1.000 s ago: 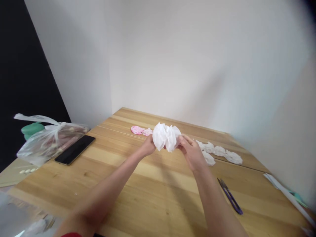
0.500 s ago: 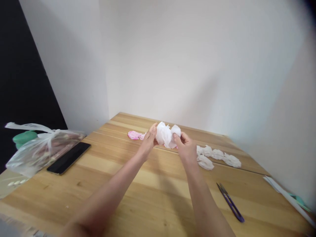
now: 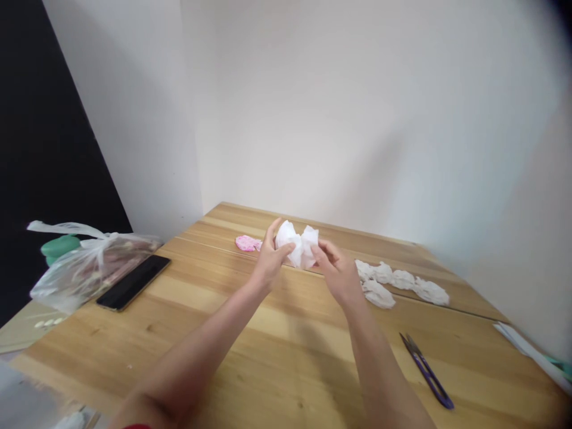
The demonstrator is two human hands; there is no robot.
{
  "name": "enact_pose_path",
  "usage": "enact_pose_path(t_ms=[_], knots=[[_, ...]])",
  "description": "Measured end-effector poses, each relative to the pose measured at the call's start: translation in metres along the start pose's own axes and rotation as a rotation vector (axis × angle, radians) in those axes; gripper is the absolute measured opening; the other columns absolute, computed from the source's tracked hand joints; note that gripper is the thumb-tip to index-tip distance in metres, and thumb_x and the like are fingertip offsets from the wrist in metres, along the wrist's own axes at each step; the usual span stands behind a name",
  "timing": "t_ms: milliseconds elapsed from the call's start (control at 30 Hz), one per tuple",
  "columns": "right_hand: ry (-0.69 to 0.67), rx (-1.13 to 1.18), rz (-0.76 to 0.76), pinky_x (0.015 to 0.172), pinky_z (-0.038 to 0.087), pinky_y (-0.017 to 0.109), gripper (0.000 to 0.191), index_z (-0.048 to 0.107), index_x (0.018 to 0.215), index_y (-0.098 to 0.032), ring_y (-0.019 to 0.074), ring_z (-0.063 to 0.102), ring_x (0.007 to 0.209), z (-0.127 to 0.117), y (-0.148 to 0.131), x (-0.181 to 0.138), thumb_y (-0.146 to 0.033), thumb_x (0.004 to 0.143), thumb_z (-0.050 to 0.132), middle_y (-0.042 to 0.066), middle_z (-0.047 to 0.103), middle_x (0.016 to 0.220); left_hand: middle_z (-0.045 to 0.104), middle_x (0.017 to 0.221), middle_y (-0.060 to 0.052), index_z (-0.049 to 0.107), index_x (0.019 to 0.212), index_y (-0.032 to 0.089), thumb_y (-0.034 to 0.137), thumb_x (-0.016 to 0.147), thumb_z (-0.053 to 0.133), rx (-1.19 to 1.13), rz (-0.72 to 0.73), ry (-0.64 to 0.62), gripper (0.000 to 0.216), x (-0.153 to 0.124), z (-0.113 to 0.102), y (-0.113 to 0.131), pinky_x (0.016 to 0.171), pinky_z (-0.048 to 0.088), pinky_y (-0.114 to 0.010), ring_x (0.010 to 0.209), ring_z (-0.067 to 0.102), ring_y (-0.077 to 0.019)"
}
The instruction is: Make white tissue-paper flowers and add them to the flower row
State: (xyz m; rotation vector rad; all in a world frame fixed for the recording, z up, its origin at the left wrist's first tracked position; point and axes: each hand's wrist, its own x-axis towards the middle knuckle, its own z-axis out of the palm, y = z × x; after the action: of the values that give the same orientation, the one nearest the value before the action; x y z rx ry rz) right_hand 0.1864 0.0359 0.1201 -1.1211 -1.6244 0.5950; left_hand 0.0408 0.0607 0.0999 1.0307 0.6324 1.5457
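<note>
Between my hands, above the far part of the table, is a white tissue-paper flower [image 3: 298, 245], its thin layers fanned into two lobes with a pinched middle. My left hand [image 3: 271, 255] grips its left side, thumb across the front and fingers behind. On the right side, my right hand [image 3: 334, 262] pinches the paper's edge between thumb and fingers. Behind my left hand lies a pink crumpled paper piece [image 3: 247, 243], partly hidden. Several white crumpled paper flowers [image 3: 403, 279] rest on the table to the right of my right hand.
Purple-handled thread snips [image 3: 426, 370] lie at the right front of the wooden table [image 3: 214, 369]. A black phone [image 3: 134, 283] sits near the left edge beside a tied clear plastic bag [image 3: 96, 268]. White strips [image 3: 531, 351] lie along the right edge. Walls close off the back.
My hands have turned the white tissue flower, so its two lobes now spread apart more evenly. My left thumb has come across its front. The view has shifted slightly.
</note>
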Motion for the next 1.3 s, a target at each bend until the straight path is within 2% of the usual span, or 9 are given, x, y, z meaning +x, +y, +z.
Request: enact_pose_path(t_ms=[133, 267, 400, 533, 667, 800, 900, 1033, 1300], knots=[[0.071, 0.099, 0.047, 0.067, 0.052, 0.031, 0.047, 0.067, 0.105, -0.018, 0.0187, 0.062, 0.076, -0.009, 0.004, 0.004, -0.055, 0.088, 0.045, 0.008, 0.068, 0.092, 0.058, 0.119, -0.005, 0.037, 0.138, 0.029, 0.019, 0.071, 0.066, -0.056, 0.002, 0.003, 0.073, 0.001, -0.002, 0.001, 0.07, 0.049, -0.02, 0.093, 0.06, -0.0146], [0.079, 0.13, 0.058, 0.065, 0.051, 0.031, 0.055, 0.069, 0.096, -0.015, 0.0202, 0.062, 0.077, -0.012, 0.009, 0.006, -0.061, 0.087, 0.04, 0.01, 0.068, 0.087, 0.053, 0.129, -0.007, 0.039, 0.136, 0.026, 0.019, 0.073, 0.065, 0.058, 0.086, 0.002, 0.069, 0.001, -0.002, -0.003, 0.084, 0.049, -0.025, 0.108, 0.056, -0.0188], [0.059, -0.016, 0.041, 0.063, 0.047, 0.029, 0.052, 0.07, 0.085, -0.017, 0.0199, 0.06, 0.071, -0.01, 0.006, 0.004, -0.061, 0.087, 0.041, 0.005, 0.066, 0.076, 0.047, 0.137, -0.009, 0.041, 0.135, 0.023, 0.02, 0.075, 0.065, 0.21, 0.189, -0.02, 0.065, -0.002, 0.001, -0.005, 0.1, 0.041, -0.033, 0.122, 0.048, -0.0231], [0.133, -0.108, 0.02, 0.058, 0.041, 0.025, 0.043, 0.065, 0.078, -0.017, 0.0157, 0.054, 0.064, -0.007, 0.004, 0.003, -0.056, 0.085, 0.049, 0.001, 0.061, 0.067, 0.045, 0.139, -0.009, 0.042, 0.134, 0.022, 0.022, 0.075, 0.068, 0.307, 0.253, -0.064, 0.064, -0.006, 0.004, -0.004, 0.105, 0.036, -0.035, 0.126, 0.045, -0.0243], [0.232, -0.092, 0.05, 0.053, 0.035, 0.023, 0.038, 0.058, 0.067, -0.017, 0.0126, 0.046, 0.057, -0.004, 0.007, 0.003, -0.052, 0.082, 0.052, -0.002, 0.051, 0.058, 0.054, 0.126, -0.011, 0.036, 0.137, 0.02, 0.027, 0.073, 0.071, 0.239, 0.164, -0.122, 0.073, -0.007, 0.007, -0.002, 0.096, 0.043, -0.034, 0.114, 0.054, -0.0234], [0.248, -0.147, 0.018, 0.052, 0.031, 0.023, 0.04, 0.047, 0.058, -0.019, 0.0109, 0.041, 0.055, -0.002, 0.006, 0.002, -0.05, 0.083, 0.051, -0.004, 0.043, 0.055, 0.06, 0.11, -0.009, 0.034, 0.138, 0.018, 0.028, 0.073, 0.071, 0.184, 0.07, -0.121, 0.076, -0.007, 0.009, -0.004, 0.083, 0.048, -0.03, 0.098, 0.059, -0.0198], [0.254, -0.227, -0.025, 0.05, 0.027, 0.023, 0.042, 0.039, 0.055, -0.019, 0.0097, 0.035, 0.052, -0.001, 0.005, 0.001, -0.048, 0.085, 0.049, -0.005, 0.035, 0.052, 0.062, 0.107, -0.008, 0.044, 0.131, 0.019, 0.03, 0.075, 0.069, 0.145, 0.028, -0.093, 0.062, -0.006, 0.008, -0.007, 0.078, 0.048, -0.027, 0.093, 0.06, -0.0178], [0.268, -0.29, -0.062, 0.048, 0.024, 0.023, 0.045, 0.032, 0.053, -0.02, 0.009, 0.031, 0.051, 0.0, 0.005, 0.001, -0.047, 0.086, 0.047, -0.005, 0.029, 0.051, 0.067, 0.099, -0.006, 0.061, 0.104, 0.016, 0.033, 0.075, 0.066, 0.056, -0.052, -0.046, 0.034, -0.006, 0.008, -0.009, 0.073, 0.048, -0.024, 0.084, 0.062, -0.0154], [0.276, -0.316, -0.067, 0.048, 0.023, 0.023, 0.046, 0.031, 0.053, -0.02, 0.0087, 0.031, 0.05, 0.0, 0.006, 0.002, -0.048, 0.087, 0.045, -0.005, 0.029, 0.05, 0.069, 0.082, -0.003, 0.064, 0.087, 0.016, 0.029, 0.068, 0.071, 0.006, -0.051, 0.028, 0.024, -0.007, 0.011, -0.009, 0.068, 0.047, -0.023, 0.073, 0.063, -0.0131]])
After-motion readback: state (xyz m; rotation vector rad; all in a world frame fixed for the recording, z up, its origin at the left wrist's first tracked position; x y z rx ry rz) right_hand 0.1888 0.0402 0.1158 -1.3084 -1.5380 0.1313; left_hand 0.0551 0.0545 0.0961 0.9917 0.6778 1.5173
